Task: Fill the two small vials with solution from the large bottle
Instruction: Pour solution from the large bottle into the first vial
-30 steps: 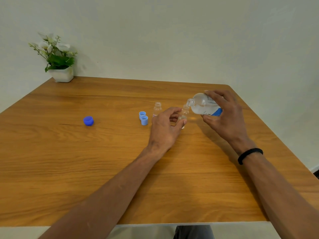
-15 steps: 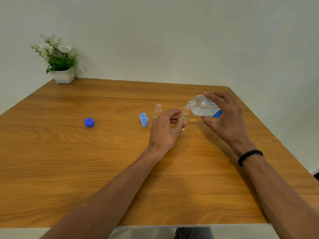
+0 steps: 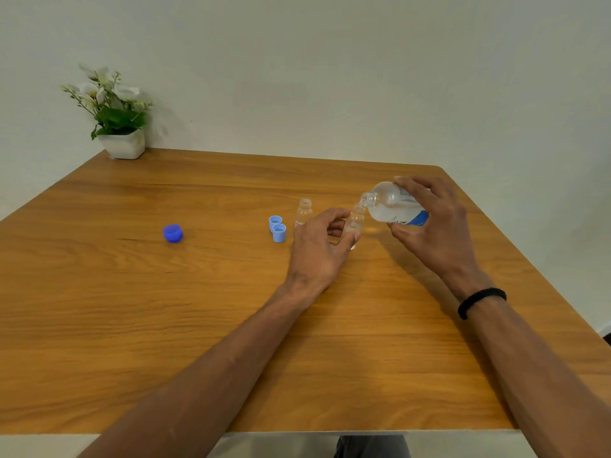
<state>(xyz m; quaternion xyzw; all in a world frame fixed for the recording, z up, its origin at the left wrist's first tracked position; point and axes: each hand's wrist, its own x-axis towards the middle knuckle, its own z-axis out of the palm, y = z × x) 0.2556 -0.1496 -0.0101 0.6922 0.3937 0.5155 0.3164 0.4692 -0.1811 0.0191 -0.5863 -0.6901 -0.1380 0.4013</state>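
My right hand (image 3: 433,226) grips the large clear bottle (image 3: 393,206) with a blue label, tipped left so its open neck meets the mouth of a small clear vial (image 3: 354,221). My left hand (image 3: 319,249) holds that vial upright on the wooden table (image 3: 132,309), thumb and fingers curled round it. A second small vial (image 3: 304,212) stands open just left of my left hand, untouched. Two light blue vial caps (image 3: 277,229) sit side by side left of it. The bottle's darker blue cap (image 3: 173,233) lies farther left.
A white pot with a green plant and white flowers (image 3: 120,127) stands at the table's far left corner against the wall. The table's right edge runs close behind my right hand. The near edge lies below my forearms.
The view has shifted slightly; both hands, the tipped bottle and the held vial keep the same pose.
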